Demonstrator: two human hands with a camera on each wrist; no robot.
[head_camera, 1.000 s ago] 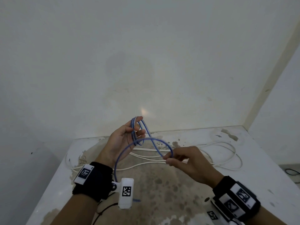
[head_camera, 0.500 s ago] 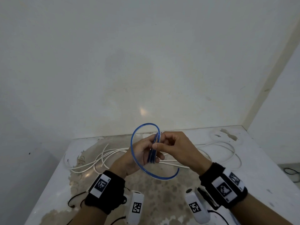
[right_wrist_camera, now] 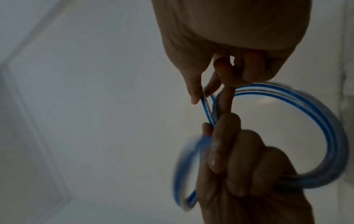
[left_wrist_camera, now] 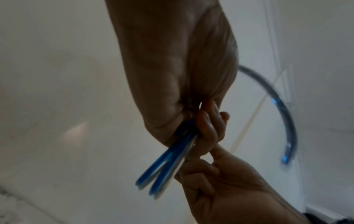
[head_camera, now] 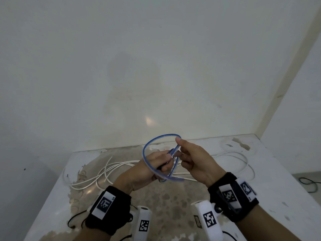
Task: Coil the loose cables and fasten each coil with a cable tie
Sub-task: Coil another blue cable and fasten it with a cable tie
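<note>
A blue cable (head_camera: 147,150) is gathered into a small coil in the air above the table. My left hand (head_camera: 165,162) grips the bunched strands in its fist, and one wide loop arcs up and to the left. My right hand (head_camera: 182,151) meets it from the right, with its thumb raised by the top of the loop. In the right wrist view its thumb and forefinger pinch one blue strand (right_wrist_camera: 205,104) just above the left hand (right_wrist_camera: 239,166). In the left wrist view the curled fingers (left_wrist_camera: 208,130) clamp the blue strands (left_wrist_camera: 166,163). No cable tie is clearly visible.
A long white cable (head_camera: 118,168) lies in loose loops across the back of the stained white table (head_camera: 173,202), behind both hands. White walls close in at the back and right. A thin black cable (head_camera: 309,183) lies on the floor past the table's right edge.
A second ago the hands were apart, the right one drawing out a blue loop. They have come together, the loop has joined the coil, and a short end now swings below the left hand.
</note>
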